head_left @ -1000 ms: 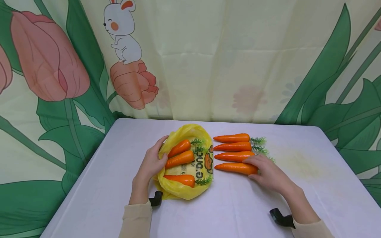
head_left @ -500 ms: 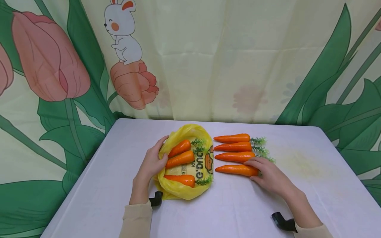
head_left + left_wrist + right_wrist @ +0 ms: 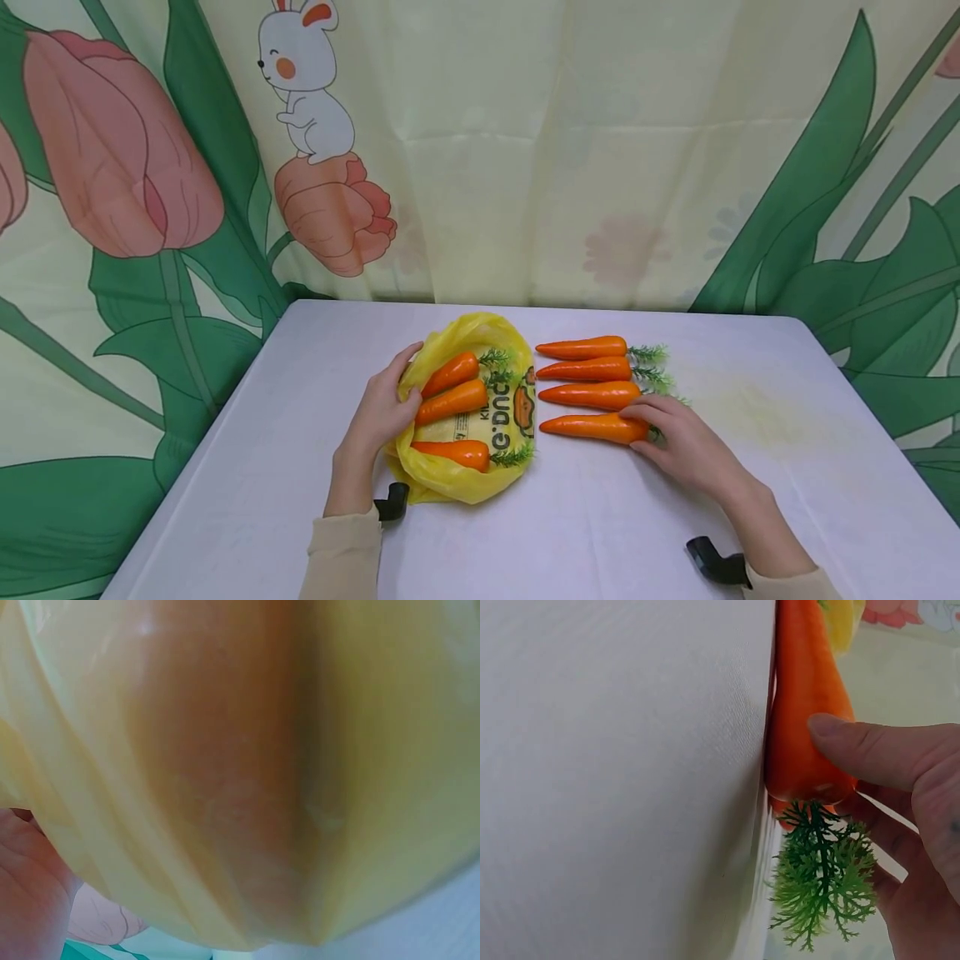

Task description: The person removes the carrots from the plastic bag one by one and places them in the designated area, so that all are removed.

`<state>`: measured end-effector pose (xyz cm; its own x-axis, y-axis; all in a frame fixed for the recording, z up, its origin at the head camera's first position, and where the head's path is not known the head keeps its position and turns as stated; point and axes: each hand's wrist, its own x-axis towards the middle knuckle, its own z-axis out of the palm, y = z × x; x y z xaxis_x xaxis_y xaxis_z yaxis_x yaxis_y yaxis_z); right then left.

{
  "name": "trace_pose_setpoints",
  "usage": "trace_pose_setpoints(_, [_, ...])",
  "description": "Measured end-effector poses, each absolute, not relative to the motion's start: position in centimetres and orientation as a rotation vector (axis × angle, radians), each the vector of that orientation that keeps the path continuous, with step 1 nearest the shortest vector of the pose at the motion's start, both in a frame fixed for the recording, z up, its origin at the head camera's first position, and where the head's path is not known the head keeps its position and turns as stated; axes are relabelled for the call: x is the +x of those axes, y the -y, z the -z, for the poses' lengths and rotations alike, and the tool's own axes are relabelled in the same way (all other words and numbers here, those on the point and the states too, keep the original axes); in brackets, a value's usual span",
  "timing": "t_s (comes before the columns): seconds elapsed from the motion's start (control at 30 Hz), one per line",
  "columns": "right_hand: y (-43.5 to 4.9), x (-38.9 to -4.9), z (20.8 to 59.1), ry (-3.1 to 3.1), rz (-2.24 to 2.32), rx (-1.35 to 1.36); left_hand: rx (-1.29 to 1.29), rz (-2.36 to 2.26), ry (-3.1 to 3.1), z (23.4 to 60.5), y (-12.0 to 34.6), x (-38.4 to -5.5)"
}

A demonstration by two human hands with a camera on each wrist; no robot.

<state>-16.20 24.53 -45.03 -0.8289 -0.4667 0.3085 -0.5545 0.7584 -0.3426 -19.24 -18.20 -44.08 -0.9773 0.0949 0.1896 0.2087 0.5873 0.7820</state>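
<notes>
My left hand (image 3: 385, 410) holds the left rim of a yellow plastic bag (image 3: 467, 490), whose mouth gapes open. Inside lie three orange carrots with green tops, among them a front carrot (image 3: 453, 454); in the left wrist view the bag (image 3: 405, 750) fills most of the picture, an orange shape showing through. To the right of the bag, several carrots lie in a row, tips pointing left. With thumb and fingers, my right hand (image 3: 686, 437) grips the thick end of the nearest carrot (image 3: 588, 427). Its leafy top (image 3: 821, 870) hangs free below the hand in the right wrist view.
Behind the gripped carrot lie the other loose carrots, such as the farthest carrot (image 3: 585, 348). A white cloth covers the table (image 3: 570, 533). At its back edge hangs a printed curtain (image 3: 480, 167). Black wrist mounts (image 3: 716, 560) stick out near both sleeves.
The nearest carrot has shifted slightly toward me with my right hand, and the gap to the carrot behind it has widened. My left hand and the bag have stayed put.
</notes>
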Motion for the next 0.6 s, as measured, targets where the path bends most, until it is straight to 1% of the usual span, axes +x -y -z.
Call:
trace_pose_setpoints(0.17, [-24.36,-16.42,45.08,2.717,-0.599,0.836,-0.265,1.353,2.682,44.01,18.23,-19.11])
trace_pose_setpoints(0.6, [-24.35,-16.46,44.99,2.761,-0.600,0.801,-0.275,1.358,2.662,44.11,18.32,-19.16])
